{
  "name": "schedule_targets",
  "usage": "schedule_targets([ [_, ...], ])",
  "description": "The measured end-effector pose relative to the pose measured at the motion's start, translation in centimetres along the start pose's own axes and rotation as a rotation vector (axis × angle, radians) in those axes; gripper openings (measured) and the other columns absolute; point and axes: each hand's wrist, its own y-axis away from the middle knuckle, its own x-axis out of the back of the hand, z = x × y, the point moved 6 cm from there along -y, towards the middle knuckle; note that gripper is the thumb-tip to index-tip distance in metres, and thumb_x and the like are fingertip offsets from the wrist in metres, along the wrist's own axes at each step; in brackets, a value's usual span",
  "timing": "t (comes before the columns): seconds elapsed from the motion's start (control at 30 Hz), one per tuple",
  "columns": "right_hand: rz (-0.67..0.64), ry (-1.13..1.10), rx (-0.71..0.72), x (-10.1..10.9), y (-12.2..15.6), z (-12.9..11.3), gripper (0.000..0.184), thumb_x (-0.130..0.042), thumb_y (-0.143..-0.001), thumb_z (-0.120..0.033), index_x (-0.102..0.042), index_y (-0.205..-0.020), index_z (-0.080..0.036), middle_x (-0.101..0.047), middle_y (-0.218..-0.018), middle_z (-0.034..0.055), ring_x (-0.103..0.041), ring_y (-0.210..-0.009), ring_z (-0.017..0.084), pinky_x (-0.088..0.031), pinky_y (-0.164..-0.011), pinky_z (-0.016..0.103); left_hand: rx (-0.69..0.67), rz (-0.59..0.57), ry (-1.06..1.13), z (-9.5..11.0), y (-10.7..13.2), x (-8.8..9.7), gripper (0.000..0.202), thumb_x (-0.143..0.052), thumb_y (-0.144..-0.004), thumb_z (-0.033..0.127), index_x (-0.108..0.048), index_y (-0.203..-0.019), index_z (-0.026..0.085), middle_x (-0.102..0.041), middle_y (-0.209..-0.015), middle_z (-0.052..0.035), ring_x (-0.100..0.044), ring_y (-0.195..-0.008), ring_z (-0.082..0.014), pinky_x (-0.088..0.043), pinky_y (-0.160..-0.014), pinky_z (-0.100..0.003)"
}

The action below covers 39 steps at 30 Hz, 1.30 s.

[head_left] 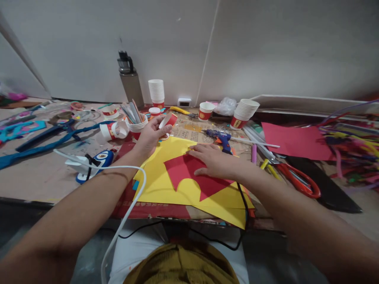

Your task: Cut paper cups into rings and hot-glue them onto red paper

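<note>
My left hand (152, 132) pinches a short red-and-white paper cup (169, 120) between thumb and fingers, tilted above the far edge of the yellow paper. My right hand (211, 159) lies spread and flat on a piece of red paper (186, 167). A curved notch is cut into that piece's near edge. Beneath it are sheets of yellow paper (156, 173). Just beyond my right hand rests a blue glue gun (224, 141) with a white glue stick in it. Behind my left hand stands a paper cup holding pencils (137, 125).
Stacked paper cups (156, 90) and a dark bottle (130, 85) stand near the wall. At the right lie red-handled scissors (296, 179), a red sheet (297, 140) and colourful pipe cleaners (355, 146). A white cable (118, 167) crosses my left forearm near a blue power strip (102, 161).
</note>
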Motion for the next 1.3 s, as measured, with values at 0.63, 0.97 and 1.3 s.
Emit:
schedule_targets([
  [0.63, -0.034, 0.156, -0.393, 1.5, -2.2, 0.7, 0.058, -0.063, -0.079, -0.058, -0.064, -0.111, -0.011, -0.066, -0.106, 0.0221, -0.061, -0.102, 0.037, -0.043, -0.087, 0.051, -0.026, -0.211, -0.374, 0.0, 0.9, -1.4, 0.056, -0.083, -0.062, 0.036, -0.063, -0.112, 0.017, -0.067, -0.109, -0.0076, -0.063, -0.097, -0.0201, -0.048, -0.087, -0.033],
  [0.97, 0.525, -0.283, -0.154, 0.4, -0.4, 1.9, 0.016, -0.055, -0.09, -0.024, -0.064, -0.098, -0.015, -0.064, -0.099, 0.0107, -0.058, -0.092, 0.021, -0.047, -0.082, 0.034, -0.056, -0.502, -0.995, -1.2, 2.3, -2.4, 0.062, -0.083, -0.056, 0.05, -0.067, -0.108, 0.022, -0.066, -0.107, -0.0077, -0.06, -0.097, -0.0258, -0.047, -0.084, -0.038],
  [1.3, 0.527, -0.405, 0.001, -0.6, -0.7, 0.3, 0.031, -0.054, -0.092, -0.027, -0.059, -0.12, -0.018, -0.061, -0.113, 0.012, -0.056, -0.106, 0.023, -0.047, -0.092, 0.04, -0.035, -0.569, -1.084, -2.3, 2.2, -1.8, 0.064, -0.083, -0.053, 0.05, -0.063, -0.106, 0.021, -0.06, -0.111, -0.0078, -0.056, -0.102, -0.0264, -0.045, -0.087, -0.038],
])
